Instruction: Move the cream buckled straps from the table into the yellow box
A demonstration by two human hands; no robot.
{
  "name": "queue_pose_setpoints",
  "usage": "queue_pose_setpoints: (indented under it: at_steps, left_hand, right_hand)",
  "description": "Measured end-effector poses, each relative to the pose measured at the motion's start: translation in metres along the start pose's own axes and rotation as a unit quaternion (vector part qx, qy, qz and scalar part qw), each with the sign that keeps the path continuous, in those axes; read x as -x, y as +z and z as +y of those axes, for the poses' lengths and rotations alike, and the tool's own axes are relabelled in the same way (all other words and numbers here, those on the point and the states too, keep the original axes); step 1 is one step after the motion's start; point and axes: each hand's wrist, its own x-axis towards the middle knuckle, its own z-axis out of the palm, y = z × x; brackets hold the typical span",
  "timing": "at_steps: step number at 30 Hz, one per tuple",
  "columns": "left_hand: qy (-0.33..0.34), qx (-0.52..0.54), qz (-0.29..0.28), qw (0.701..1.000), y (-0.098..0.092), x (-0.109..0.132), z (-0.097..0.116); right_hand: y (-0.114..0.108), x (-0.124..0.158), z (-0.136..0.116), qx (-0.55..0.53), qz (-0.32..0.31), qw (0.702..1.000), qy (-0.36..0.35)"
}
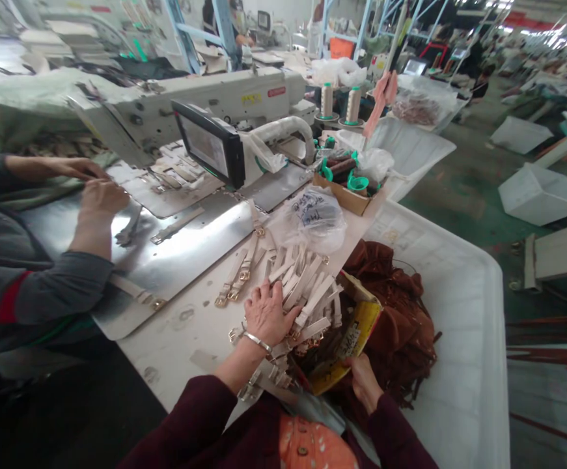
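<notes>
A heap of cream buckled straps (307, 280) lies at the table's edge, some of it hanging over the side. On its near left part rests my left hand (266, 316), palm down with fingers apart. My right hand (365, 383) grips the edge of a yellow cardboard box (344, 348), tilted with its mouth under the table's edge beside the heap. Much of the box's inside is dark, so its contents are hard to make out. A few straps with gold buckles (245, 273) lie apart, left of the heap.
A large white bin (459, 293) with brown leathery material (400, 312) stands at my right. Beyond the heap are a plastic bag (310, 218) and a box of thread spools (351, 179). At left, a co-worker's hands (100, 192) are at a sewing machine (190, 98) with a screen (207, 143).
</notes>
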Motion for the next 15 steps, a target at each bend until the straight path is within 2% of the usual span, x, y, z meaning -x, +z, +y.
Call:
queue_pose_setpoints:
  at_steps: [8,15]
  left_hand:
    - [0.082,-0.006,-0.029,0.996,0.004,0.013,0.025]
    - [0.177,-0.01,-0.045,0.983,0.017,0.02,0.052]
  right_hand:
    - [-0.005,-0.004,0.006,-0.022,0.003,1.0,0.006]
    - [-0.005,-0.007,0.007,-0.041,-0.012,0.999,0.008]
